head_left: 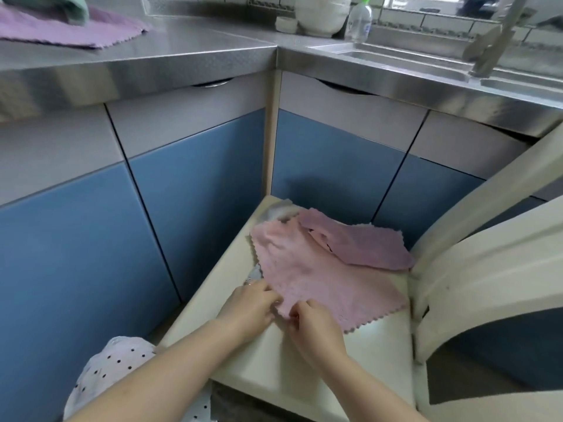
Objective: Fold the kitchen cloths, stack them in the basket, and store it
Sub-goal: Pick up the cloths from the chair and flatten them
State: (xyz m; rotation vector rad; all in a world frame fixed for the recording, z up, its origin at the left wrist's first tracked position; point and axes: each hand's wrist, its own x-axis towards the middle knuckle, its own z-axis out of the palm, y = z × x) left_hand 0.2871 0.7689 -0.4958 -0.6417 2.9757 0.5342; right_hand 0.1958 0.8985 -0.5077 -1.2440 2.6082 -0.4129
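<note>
Two steel surface (189, 53) runs meet at a corner above blue cabinet doors (195, 208). Cream chair (304, 360) sits below in the corner; pink cloth (310, 278) lies flat on its seat, mauve cloth (362, 242) overlapping its far corner. Another purple cloth (61, 32) lies up on the surface, far left. Left hand (246, 309) and right hand (313, 327) both pinch the pink cloth's near corner, close together.
</note>
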